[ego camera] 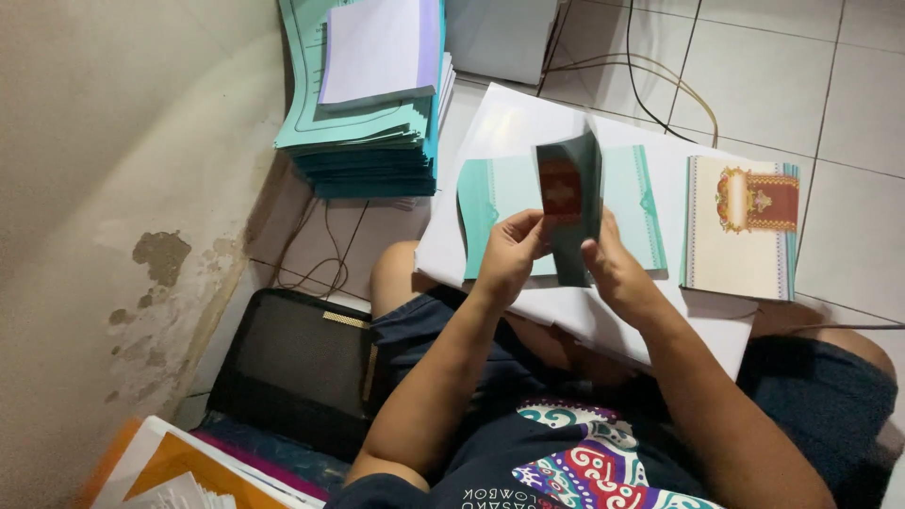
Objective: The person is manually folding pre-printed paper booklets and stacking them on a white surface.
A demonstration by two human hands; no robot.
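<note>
My left hand (509, 253) and my right hand (615, 269) both hold a folded teal card (571, 203) upright above my lap, bent along its fold, with a red ornament panel on its inner face. Under it a flat teal sheet (490, 203) lies on a stack of white paper (514, 123) resting on my knees. A cream card with a red and gold ornament (740, 226) lies on the white stack to the right of my hands.
A tall pile of teal printed sheets (368, 141) topped by white paper stands on the tiled floor at the far left. A black mesh bag (292, 358) and orange folders (179, 467) sit by the stained wall. Cables (660, 80) run over the tiles.
</note>
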